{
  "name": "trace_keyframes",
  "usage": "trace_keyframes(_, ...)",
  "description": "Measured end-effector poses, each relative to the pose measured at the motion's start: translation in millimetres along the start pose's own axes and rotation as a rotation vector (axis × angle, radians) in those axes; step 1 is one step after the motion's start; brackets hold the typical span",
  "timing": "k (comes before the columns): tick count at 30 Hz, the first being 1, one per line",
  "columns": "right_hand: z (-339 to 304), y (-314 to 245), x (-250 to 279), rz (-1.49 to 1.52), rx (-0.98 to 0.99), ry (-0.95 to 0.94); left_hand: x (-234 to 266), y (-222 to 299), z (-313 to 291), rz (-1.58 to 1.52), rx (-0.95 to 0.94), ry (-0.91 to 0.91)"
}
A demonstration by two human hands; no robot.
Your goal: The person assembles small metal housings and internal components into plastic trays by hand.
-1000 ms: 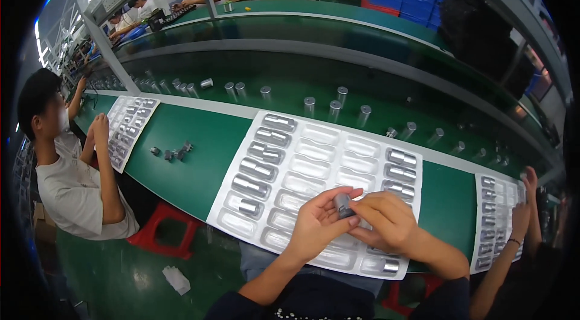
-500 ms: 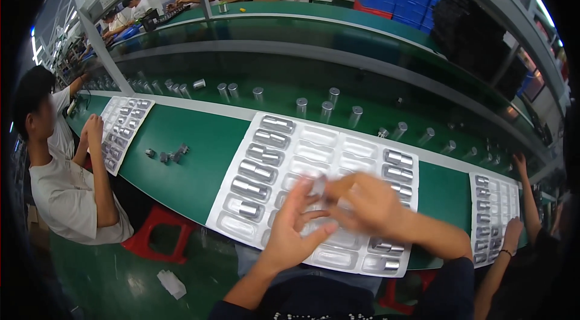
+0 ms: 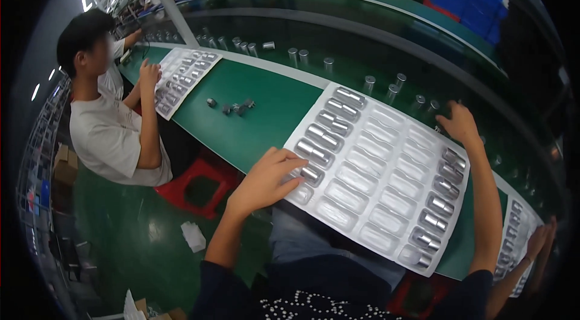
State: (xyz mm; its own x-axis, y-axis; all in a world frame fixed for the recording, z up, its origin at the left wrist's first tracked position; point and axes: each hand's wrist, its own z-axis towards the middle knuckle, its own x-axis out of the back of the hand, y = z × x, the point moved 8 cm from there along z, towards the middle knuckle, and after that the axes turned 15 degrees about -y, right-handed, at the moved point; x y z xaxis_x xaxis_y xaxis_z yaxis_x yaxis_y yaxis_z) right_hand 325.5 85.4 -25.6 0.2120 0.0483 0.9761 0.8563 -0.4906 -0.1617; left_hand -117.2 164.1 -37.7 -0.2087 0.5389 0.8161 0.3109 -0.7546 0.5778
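My left hand (image 3: 263,180) is at the left column of a white plastic tray (image 3: 377,240), its thumb and fingers curled round one end of a slot. A silver metal cylinder (image 3: 312,174) lies in that slot beside the fingertips; whatever the fingers grip there is hidden. Past the tray's far right corner, my right hand (image 3: 460,124) reaches over the dark green surface, thumb and fingers apart. Closest to it are an upright silver cylinder (image 3: 434,106) and a small metal piece (image 3: 438,130). The tray's outer columns hold silver cylinders; its two middle columns show bare hollows.
Several silver cylinders (image 3: 370,83) stand along the far strip. Small dark metal parts (image 3: 238,107) lie on the green table (image 3: 260,87). A person (image 3: 115,121) sits at the left by another filled tray (image 3: 181,78). Another person's hand (image 3: 538,241) works at a right-hand tray.
My hands have separated from above the tray's middle: the left moved to the left column, the right stretched far right beyond the tray. The whole view has turned, shifting the tray rightward.
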Motion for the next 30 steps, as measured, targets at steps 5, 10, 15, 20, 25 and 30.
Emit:
trace_keyframes(5, 0, -8, -26, 0.003, 0.087, -0.198, -1, -6, 5, -0.007, 0.012, -0.023)
trace_keyframes(10, -10, -25, -24, -0.139, 0.223, -0.153, 0, 2, 12, 0.012, -0.024, -0.002)
trace_keyframes(15, -19, -23, -14, 0.044, 0.283, -0.123, -15, 0, 15, -0.474, 0.083, 0.101)
trace_keyframes(20, -40, -19, 1, 0.287, 0.319, -0.004, -43, 55, 45, -1.084, -0.162, 0.137)
trace_keyframes(25, -82, -19, -19, 1.140, 0.422, -0.027, -79, 97, 75, -1.569, -0.120, -0.039)
trace_keyframes(30, -129, -54, -24, 1.482, 0.482, -0.153, -101, 109, 93, -1.682, -0.094, 0.007)
